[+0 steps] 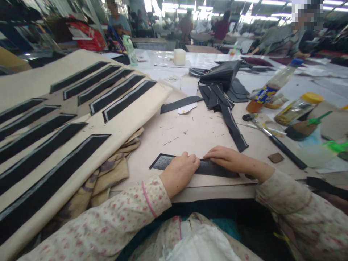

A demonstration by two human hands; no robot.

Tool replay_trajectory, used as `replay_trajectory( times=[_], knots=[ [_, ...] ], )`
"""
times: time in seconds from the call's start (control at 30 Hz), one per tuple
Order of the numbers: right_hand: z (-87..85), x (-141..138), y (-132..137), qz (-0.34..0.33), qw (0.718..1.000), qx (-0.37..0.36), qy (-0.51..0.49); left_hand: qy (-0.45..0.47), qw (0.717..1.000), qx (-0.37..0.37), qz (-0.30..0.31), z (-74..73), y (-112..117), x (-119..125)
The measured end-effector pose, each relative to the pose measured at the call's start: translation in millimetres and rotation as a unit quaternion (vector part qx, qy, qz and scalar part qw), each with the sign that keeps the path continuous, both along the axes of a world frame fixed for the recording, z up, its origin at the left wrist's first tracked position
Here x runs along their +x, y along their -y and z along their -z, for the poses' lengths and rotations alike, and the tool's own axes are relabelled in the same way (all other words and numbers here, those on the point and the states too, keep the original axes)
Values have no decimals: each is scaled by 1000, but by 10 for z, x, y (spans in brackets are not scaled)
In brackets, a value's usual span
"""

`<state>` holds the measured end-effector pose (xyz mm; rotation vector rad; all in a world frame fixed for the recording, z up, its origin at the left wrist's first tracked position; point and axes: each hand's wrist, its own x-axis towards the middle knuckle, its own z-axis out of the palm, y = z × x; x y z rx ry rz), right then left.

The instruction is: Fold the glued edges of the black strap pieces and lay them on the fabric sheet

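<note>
A black strip of leather-like material (163,162) lies flat on the work board just in front of me. Its left end is slanted, with a greyish inner face and a black border. My left hand (182,172) bends over the middle of this strip, fingers closed on its far edge; the thumb is hidden. Farther right, my right hand (231,159) rests over the strip with fingers stretched out side by side, their tips at the far edge. Beyond my hands lie a loose black strip (181,104) and a pile of black strips (217,98).
At left, a cream padded board (152,105) carries several black strips in rows, above folded brown cloth (116,170). On the right are a hammer (282,146), a drink bottle (272,88), a yellow-lidded jar (299,108) and a green-nozzled bottle (315,154). People work farther back.
</note>
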<state>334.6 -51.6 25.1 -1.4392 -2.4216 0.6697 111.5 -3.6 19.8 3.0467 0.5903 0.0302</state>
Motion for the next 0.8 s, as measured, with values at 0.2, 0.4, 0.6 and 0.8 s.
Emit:
replay_trajectory(
  times=[0.2,0.4,0.6,0.8],
  knots=[
    [-130,189,82,75,997,4,-13,26,1000,2,-6,72,39,131],
    [12,119,145,41,999,12,18,83,995,-50,-24,141,-14,211],
    [96,133,186,35,999,36,18,97,989,-102,38,127,-27,236],
    [76,100,231,11,996,62,62,51,995,-44,73,78,35,266]
  ],
)
